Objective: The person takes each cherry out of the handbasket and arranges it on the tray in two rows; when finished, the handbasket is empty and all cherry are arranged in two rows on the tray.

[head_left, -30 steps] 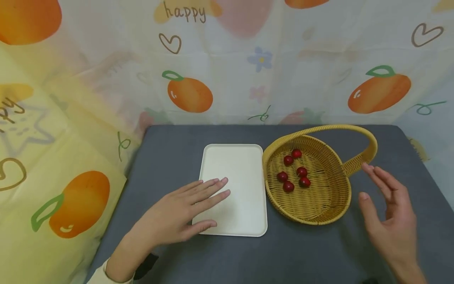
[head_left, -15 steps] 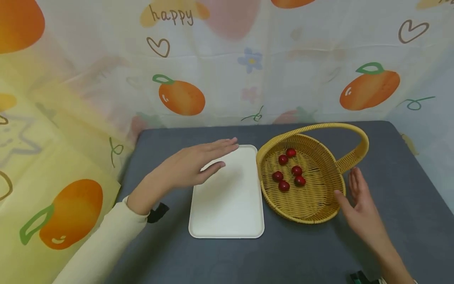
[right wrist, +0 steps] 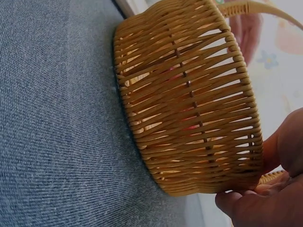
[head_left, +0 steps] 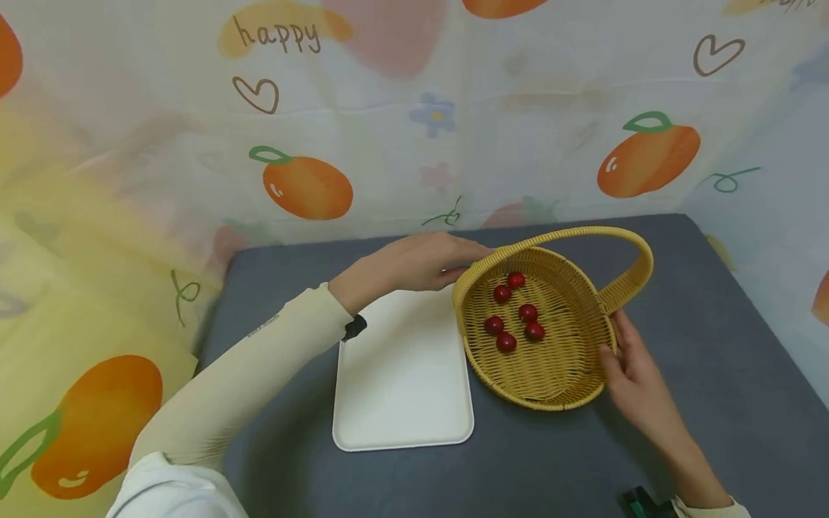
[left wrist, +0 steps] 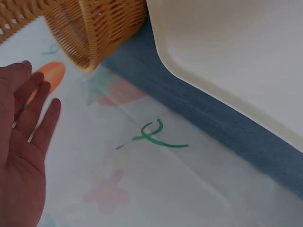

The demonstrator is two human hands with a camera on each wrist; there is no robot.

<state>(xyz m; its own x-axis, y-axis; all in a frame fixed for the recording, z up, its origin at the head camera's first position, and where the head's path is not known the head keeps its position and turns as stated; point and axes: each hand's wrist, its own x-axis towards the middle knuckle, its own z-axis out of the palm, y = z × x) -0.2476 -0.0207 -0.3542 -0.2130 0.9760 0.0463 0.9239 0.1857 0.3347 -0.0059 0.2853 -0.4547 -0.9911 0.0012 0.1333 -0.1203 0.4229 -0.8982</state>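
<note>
Grey table (head_left: 531,467), printed cloth (head_left: 382,108) behind: we count one tray (head_left: 403,381), one basket (head_left: 566,360), six fruits (head_left: 527,313), right hand (head_left: 641,381) gripping basket, left hand (head_left: 424,260) loose.

the head camera is looking forward and down over tray (head_left: 404,388) and basket (head_left: 566,367); the left wrist view is facing the printed cloth (left wrist: 156,189), cropping both; the right wrist view is showing the basket's side closely. all three are sharing the basket.
</note>
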